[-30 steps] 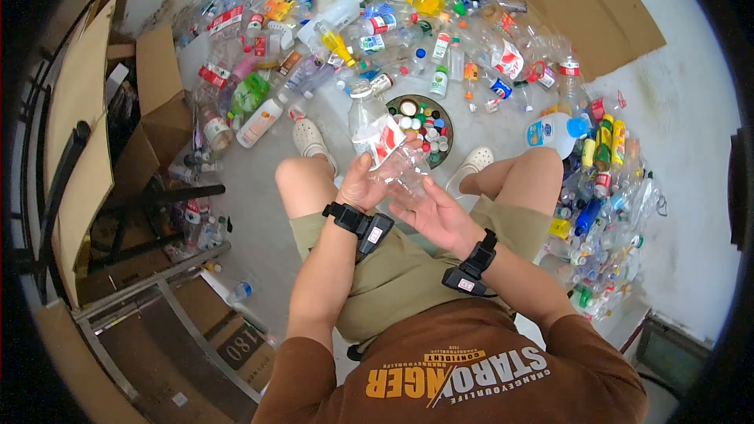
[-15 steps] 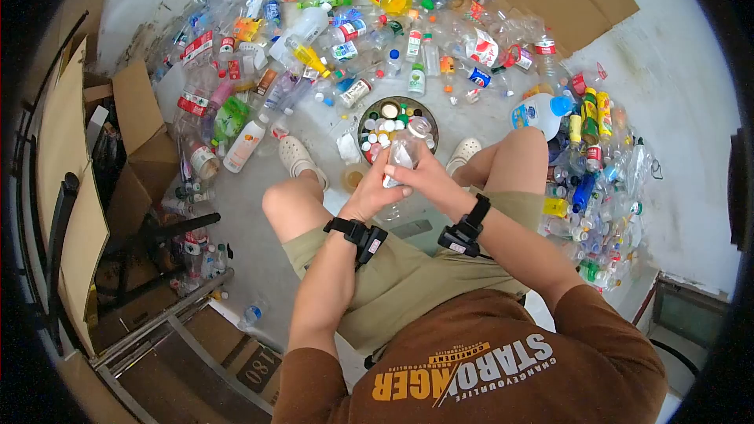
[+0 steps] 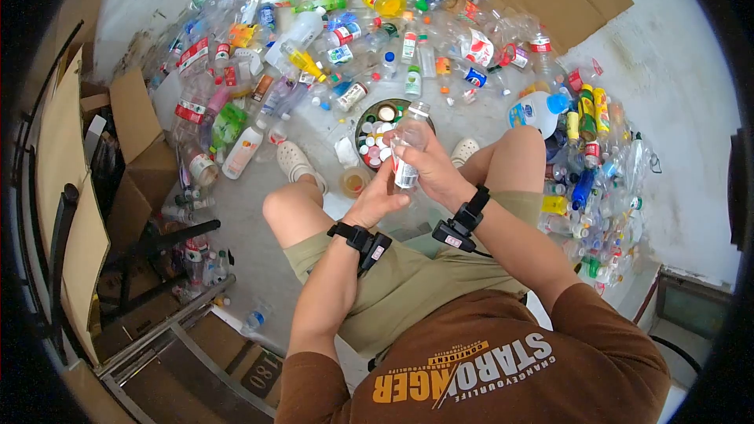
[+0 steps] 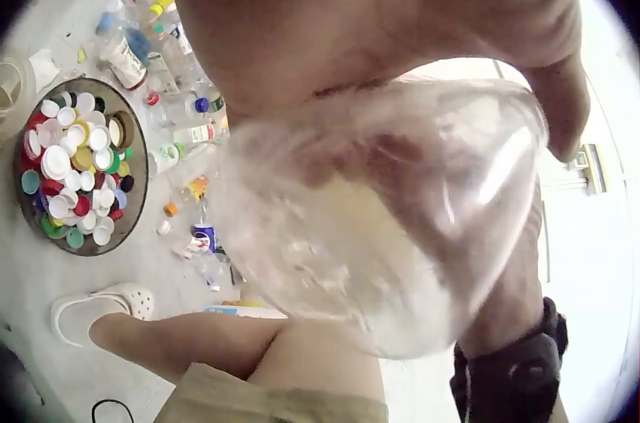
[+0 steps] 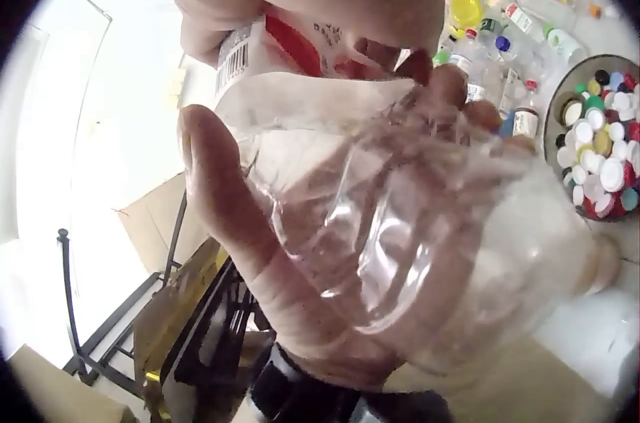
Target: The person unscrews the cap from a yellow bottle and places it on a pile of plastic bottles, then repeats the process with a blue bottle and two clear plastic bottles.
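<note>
A clear plastic bottle (image 3: pixel 410 140) with a red and white label (image 5: pixel 300 48) is between my two hands in front of my knees. In the head view its neck points away from me, over the edge of a round bowl (image 3: pixel 366 114) of loose caps. My right hand (image 3: pixel 436 173) grips the bottle from the right, thumb across the label. From the left and below, my left hand (image 3: pixel 379 198) holds it, fingers round the far side and thumb stretched out. The bottle's rounded clear base (image 4: pixel 390 233) fills the middle of the left wrist view.
A wide heap of plastic bottles (image 3: pixel 345 31) curves round the floor ahead; more bottles (image 3: pixel 585 212) lie along the right. A cup (image 3: pixel 355 181) and a white scrap (image 3: pixel 345 152) are beside the bowl. Cardboard boxes (image 3: pixel 141 126) and a metal frame (image 3: pixel 169 314) stand left.
The bottle has moved nearer the bowl and turned, its neck swinging from far left to the right. My right hand, earlier spread at its base, now grips it. The head view has shifted slightly.
</note>
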The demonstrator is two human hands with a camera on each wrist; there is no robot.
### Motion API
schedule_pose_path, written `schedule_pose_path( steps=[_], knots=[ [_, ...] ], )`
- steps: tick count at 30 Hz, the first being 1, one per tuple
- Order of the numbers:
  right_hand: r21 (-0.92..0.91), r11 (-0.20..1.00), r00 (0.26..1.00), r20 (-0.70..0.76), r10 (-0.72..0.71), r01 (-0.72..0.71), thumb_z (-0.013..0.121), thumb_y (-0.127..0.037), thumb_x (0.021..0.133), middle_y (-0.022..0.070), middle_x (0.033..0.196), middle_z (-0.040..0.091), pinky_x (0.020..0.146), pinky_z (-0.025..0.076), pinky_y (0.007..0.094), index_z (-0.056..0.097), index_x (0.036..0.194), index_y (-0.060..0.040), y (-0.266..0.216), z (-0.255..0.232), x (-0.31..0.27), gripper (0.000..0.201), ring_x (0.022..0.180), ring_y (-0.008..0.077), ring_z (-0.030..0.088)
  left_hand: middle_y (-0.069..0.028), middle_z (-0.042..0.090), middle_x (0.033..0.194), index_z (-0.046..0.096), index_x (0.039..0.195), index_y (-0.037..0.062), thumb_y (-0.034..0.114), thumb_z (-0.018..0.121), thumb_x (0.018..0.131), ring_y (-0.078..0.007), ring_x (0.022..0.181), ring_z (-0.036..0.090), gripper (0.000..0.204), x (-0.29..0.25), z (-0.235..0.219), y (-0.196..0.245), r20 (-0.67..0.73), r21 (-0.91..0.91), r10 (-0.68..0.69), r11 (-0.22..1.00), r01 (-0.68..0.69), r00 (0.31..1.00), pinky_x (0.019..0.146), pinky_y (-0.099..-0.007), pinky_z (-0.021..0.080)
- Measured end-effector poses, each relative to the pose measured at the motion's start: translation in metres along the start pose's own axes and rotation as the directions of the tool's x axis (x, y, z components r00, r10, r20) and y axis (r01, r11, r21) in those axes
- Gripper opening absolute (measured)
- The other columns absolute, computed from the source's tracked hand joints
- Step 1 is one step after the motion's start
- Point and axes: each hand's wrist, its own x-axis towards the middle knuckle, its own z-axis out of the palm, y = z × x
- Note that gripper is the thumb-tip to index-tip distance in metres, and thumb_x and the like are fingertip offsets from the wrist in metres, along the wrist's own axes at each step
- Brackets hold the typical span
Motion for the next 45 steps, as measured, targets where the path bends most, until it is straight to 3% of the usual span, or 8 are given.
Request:
schedule_pose_path(
  steps=[3,9,27,31,36,39,42,45],
  knots=[
    [-0.018,1.000,1.000,0.015,-0.021,0.021,0.065,-0.013,0.082,0.0112,0.120,0.051,0.096,0.043,0.0366,0.038,0.126,-0.0049,0.000,-0.004,0.002,0.052,0.115,0.0204,0.049,-0.0097,0.034,0.142,0.009,0.149,0.0005,0.039,0.078,0.068,-0.0198,0.131,0.035,0.112,0.002,-0.001,0.006,-0.003,0.102,-0.055,0.993,0.055,0.998,0.109,-0.0337,0.026],
    [-0.216,0.971,0.994,0.056,-0.094,0.104,0.067,-0.012,0.079,0.0108,0.115,0.052,0.093,0.046,0.0368,0.038,0.125,-0.0044,0.000,-0.008,0.002,0.055,0.110,0.0196,0.053,-0.0069,0.052,0.122,0.036,0.135,-0.0004,0.011,0.073,0.069,-0.0152,0.115,0.050,0.077,0.002,0.006,0.021,-0.083,0.291,-0.042,0.955,0.064,0.996,0.100,-0.0308,0.038],
    [-0.318,0.938,0.990,0.039,-0.132,0.138,0.077,-0.013,0.075,0.0071,0.106,0.059,0.086,0.048,0.0309,0.041,0.121,-0.0039,-0.005,-0.006,-0.003,0.059,0.101,0.0152,0.057,-0.0037,0.062,0.106,0.051,0.120,-0.0016,0.004,0.077,0.072,-0.0107,0.096,0.059,0.055,0.000,0.000,0.014,-0.110,0.155,-0.139,0.976,0.155,0.984,0.085,-0.0264,0.048],
    [-0.133,0.986,0.995,0.032,-0.097,0.101,0.076,-0.013,0.076,0.0102,0.113,0.056,0.090,0.046,0.0315,0.036,0.128,-0.0032,-0.001,-0.007,0.003,0.066,0.105,0.0173,0.056,-0.0064,0.059,0.111,0.046,0.124,-0.0012,0.006,0.077,0.070,-0.0135,0.102,0.057,0.063,0.002,0.004,0.012,-0.183,0.164,-0.016,0.985,0.047,0.983,0.089,-0.0298,0.047],
    [-0.217,0.967,0.991,0.038,-0.131,0.136,0.074,-0.013,0.078,0.0133,0.122,0.052,0.095,0.043,0.0316,0.029,0.135,-0.0015,0.016,-0.012,0.002,0.073,0.112,0.0189,0.052,-0.0121,0.054,0.118,0.040,0.129,-0.0009,0.010,0.078,0.067,-0.0208,0.110,0.055,0.073,0.009,0.006,0.016,-0.339,0.391,0.198,0.919,-0.054,0.920,0.094,-0.0336,0.044],
    [-0.278,0.952,0.991,-0.001,-0.133,0.128,0.074,-0.012,0.078,0.0128,0.122,0.052,0.095,0.042,0.0313,0.031,0.134,-0.0007,0.026,-0.009,0.001,0.072,0.112,0.0185,0.052,-0.0153,0.053,0.119,0.039,0.130,-0.0018,0.012,0.078,0.066,-0.0249,0.111,0.055,0.076,0.012,0.000,0.004,-0.419,0.642,0.296,0.765,0.050,0.859,0.095,-0.0353,0.043],
    [-0.255,0.960,0.991,-0.035,-0.131,0.118,0.074,-0.011,0.079,0.0116,0.119,0.053,0.094,0.043,0.0312,0.034,0.131,0.0000,0.030,-0.011,0.002,0.066,0.110,0.0178,0.053,-0.0186,0.050,0.122,0.037,0.131,-0.0023,0.013,0.078,0.066,-0.0288,0.113,0.054,0.079,0.014,-0.005,-0.006,-0.329,0.762,0.450,0.646,-0.048,0.830,0.096,-0.0377,0.043],
    [-0.248,0.962,0.992,-0.027,-0.122,0.111,0.072,-0.011,0.080,0.0104,0.116,0.055,0.093,0.043,0.0312,0.038,0.126,0.0005,0.030,-0.015,0.001,0.059,0.108,0.0174,0.053,-0.0167,0.052,0.124,0.033,0.137,-0.0023,0.013,0.077,0.069,-0.0267,0.114,0.053,0.082,0.010,-0.008,-0.003,-0.345,0.655,0.342,0.755,-0.037,0.874,0.099,-0.0368,0.041]
  ],
)
